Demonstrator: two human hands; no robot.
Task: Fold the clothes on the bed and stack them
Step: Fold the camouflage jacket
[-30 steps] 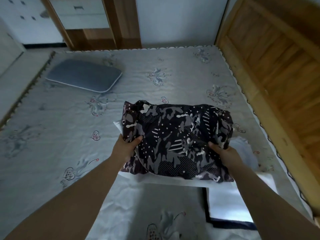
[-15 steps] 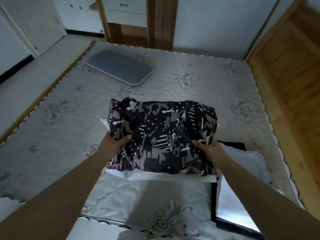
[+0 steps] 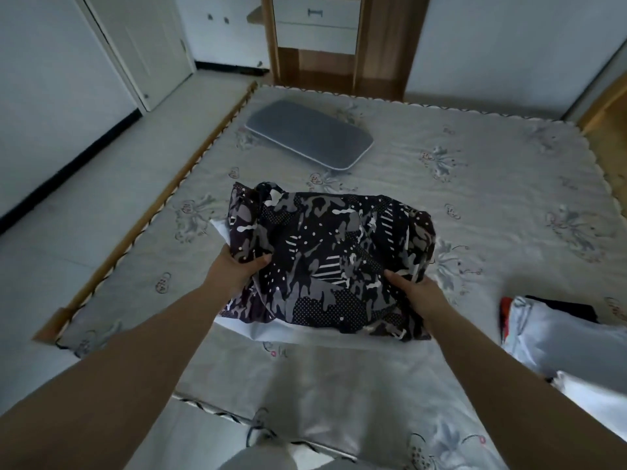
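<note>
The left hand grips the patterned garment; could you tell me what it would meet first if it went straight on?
Probably the grey cushion, beyond the patterned garment that the left hand grips, though depth is unclear.
</note>
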